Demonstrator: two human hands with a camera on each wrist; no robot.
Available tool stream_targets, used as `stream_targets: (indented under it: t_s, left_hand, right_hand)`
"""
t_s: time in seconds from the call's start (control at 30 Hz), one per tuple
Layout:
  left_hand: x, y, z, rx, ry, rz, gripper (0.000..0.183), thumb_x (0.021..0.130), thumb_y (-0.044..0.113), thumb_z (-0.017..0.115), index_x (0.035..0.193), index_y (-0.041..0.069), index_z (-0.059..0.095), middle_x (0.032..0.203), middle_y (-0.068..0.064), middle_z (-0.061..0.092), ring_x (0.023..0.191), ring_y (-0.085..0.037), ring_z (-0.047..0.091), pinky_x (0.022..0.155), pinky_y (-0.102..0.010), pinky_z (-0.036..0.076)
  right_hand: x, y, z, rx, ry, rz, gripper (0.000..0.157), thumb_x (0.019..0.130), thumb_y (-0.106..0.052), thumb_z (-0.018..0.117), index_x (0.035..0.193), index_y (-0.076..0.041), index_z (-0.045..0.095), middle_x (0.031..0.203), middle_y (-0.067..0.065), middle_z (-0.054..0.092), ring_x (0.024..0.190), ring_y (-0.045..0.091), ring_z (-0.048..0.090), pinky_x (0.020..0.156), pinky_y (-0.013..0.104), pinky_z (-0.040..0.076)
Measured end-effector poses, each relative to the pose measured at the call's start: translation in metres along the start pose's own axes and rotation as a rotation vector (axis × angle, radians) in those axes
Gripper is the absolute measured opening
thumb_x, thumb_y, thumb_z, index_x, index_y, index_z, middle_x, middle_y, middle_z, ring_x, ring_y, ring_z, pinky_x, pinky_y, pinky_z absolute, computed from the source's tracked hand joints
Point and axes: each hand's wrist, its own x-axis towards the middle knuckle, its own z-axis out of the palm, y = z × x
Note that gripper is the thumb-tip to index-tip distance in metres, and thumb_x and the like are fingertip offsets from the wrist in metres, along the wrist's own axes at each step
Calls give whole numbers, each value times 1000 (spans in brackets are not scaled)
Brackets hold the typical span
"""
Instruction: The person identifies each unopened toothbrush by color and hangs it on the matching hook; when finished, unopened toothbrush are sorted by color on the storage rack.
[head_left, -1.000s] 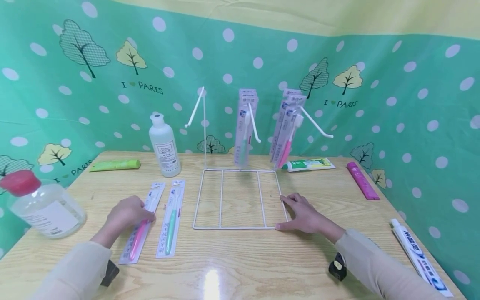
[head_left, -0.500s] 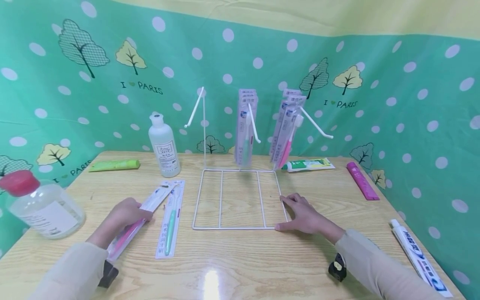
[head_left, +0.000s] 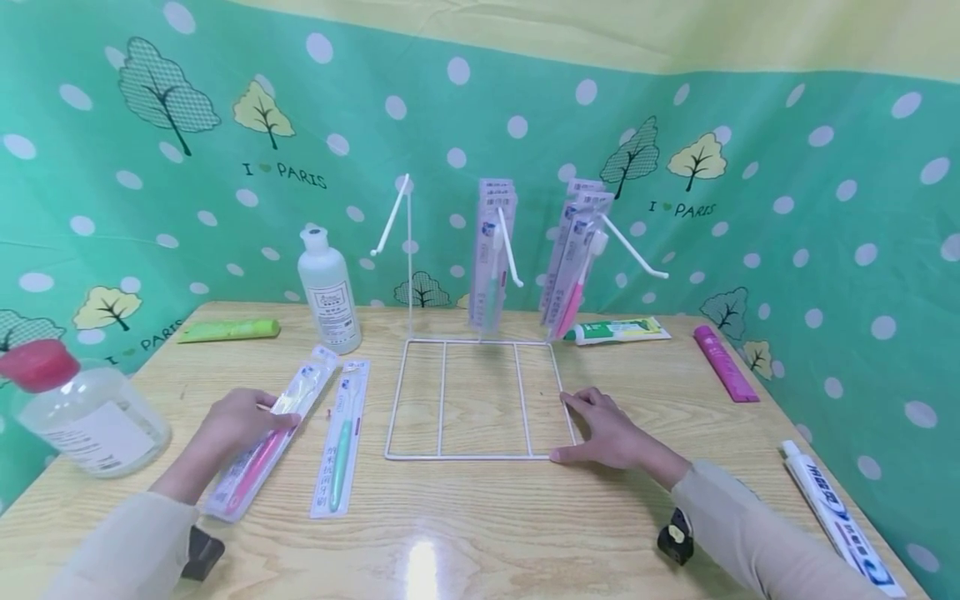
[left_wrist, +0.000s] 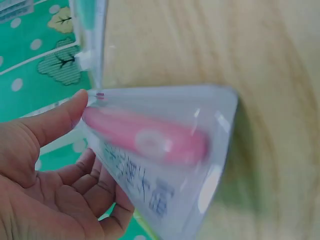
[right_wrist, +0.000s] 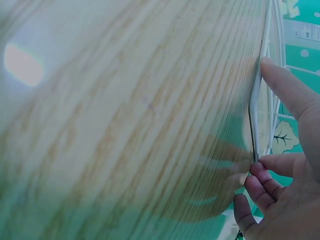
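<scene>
My left hand (head_left: 243, 418) pinches a pink toothbrush in a clear blister pack (head_left: 257, 468), thumb on one face and fingers behind. In the left wrist view the pack's pink handle end (left_wrist: 150, 137) points away from the thumb, tilted above the wood. Just to its right a green packaged toothbrush (head_left: 341, 458) lies flat. A white wire display rack (head_left: 468, 457) stands mid-table; my right hand (head_left: 609, 432) holds its front right corner between thumb and index finger. Packaged toothbrushes hang on its middle hook (head_left: 508, 246) and right hook (head_left: 633, 244); the left hook (head_left: 390, 217) is bare.
A white bottle (head_left: 330, 292) stands behind the toothbrushes, and a red-capped bottle (head_left: 97, 417) at far left. Around the table lie a lime tube (head_left: 228, 331), a green-white toothpaste tube (head_left: 618, 329), a magenta tube (head_left: 725, 362) and a blue-white tube (head_left: 840, 512). A patterned curtain hangs behind.
My left hand has lifted the pink toothbrush pack off the table, tilting it and drawing it slightly left, its top end swinging right. The right hand has stayed on the rack corner.
</scene>
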Motion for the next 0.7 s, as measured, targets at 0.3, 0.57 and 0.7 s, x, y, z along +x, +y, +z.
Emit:
stream_targets:
  t_s: [0.3,0.57,0.7]
  left_hand:
    - [-21,48,2,-91,87,162,64,77,38,70,117,-8,50,99,-22,59,77,-23,58,60,-31,50]
    - [-47,112,37,-180,37,325,41,72,30,75,99,3,62,84,-5,66,71,-16,61,62,-32,52]
    - [-59,141,56,-223,29,387,32,70,27,77,92,8,64,80,-1,66,70,-14,61,61,-32,53]
  right_hand:
    - [-2,3,-1,10,7,1,98,66,-58,71,141,-9,32,132,12,34,120,30,33,97,51,33]
    - [-1,3,0,18,15,-19,97,66,-57,71,141,-9,32,130,10,36,119,28,34,97,50,33]
    - [-1,2,0,22,15,-22,97,66,-56,72,141,-9,33,128,8,37,117,26,35,96,48,34]
